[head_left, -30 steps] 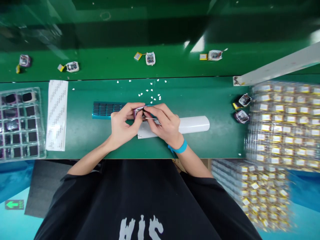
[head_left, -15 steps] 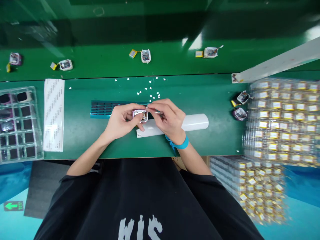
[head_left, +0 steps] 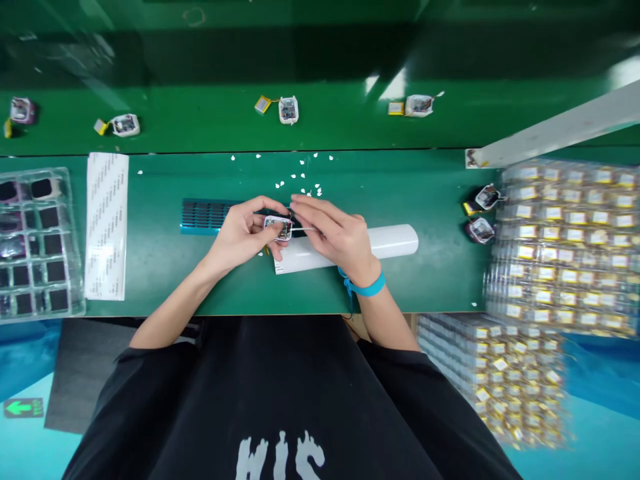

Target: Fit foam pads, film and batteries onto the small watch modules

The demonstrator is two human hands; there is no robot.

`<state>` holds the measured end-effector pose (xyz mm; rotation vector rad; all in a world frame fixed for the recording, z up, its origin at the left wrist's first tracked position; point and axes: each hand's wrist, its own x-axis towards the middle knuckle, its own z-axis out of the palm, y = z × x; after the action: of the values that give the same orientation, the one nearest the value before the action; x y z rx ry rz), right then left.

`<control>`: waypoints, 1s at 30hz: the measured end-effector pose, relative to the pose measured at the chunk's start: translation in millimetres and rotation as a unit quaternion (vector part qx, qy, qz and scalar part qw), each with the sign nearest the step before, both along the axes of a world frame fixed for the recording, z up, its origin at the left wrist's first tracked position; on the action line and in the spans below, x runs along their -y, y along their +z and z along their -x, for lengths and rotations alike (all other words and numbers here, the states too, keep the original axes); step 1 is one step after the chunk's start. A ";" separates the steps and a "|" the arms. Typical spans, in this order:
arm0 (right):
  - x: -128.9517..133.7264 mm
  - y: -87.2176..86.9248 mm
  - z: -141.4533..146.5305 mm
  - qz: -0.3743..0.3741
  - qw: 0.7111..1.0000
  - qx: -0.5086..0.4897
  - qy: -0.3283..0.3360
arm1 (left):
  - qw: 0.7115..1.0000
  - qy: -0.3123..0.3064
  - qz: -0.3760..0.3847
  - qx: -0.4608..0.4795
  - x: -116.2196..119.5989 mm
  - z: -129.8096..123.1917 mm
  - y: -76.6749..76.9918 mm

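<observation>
My left hand (head_left: 243, 233) grips a small white-framed device (head_left: 284, 230) with its electronics facing up, the thumb lying over its left part. A yellow battery piece shows just below it, by the fingers. My right hand (head_left: 345, 237), with a blue strap on the wrist, is closed on a thin light tool (head_left: 303, 229) whose tip meets the device's right side. Under the hands lie a white rolled sheet (head_left: 393, 241) and a blue slotted strip (head_left: 205, 216). Small white pieces (head_left: 303, 175) are scattered behind the hands.
Open devices with yellow batteries (head_left: 289, 110) sit on the green strip behind. At left are a clear tray (head_left: 75, 267) and a white printed sheet (head_left: 107, 227). Two devices (head_left: 481, 230) and stacked battery trays (head_left: 565, 240) stand at right, beside a slanting white bar (head_left: 555, 130).
My right hand has shifted slightly right and turned, so the thin tool now shows reaching the device. The device has moved slightly left in my left hand. Devices on the back strip have drifted left.
</observation>
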<state>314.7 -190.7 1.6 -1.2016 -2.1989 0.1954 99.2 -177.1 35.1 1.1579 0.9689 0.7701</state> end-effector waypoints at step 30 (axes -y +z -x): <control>2.9 13.1 27.2 0.382 0.815 -0.435 0.013 | 0.959 0.088 -0.259 -0.077 17.1 -12.6 -18.3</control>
<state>287.5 -193.6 14.6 -1.1085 -1.2961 1.4398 111.8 -194.2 16.8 1.6177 1.0409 1.1334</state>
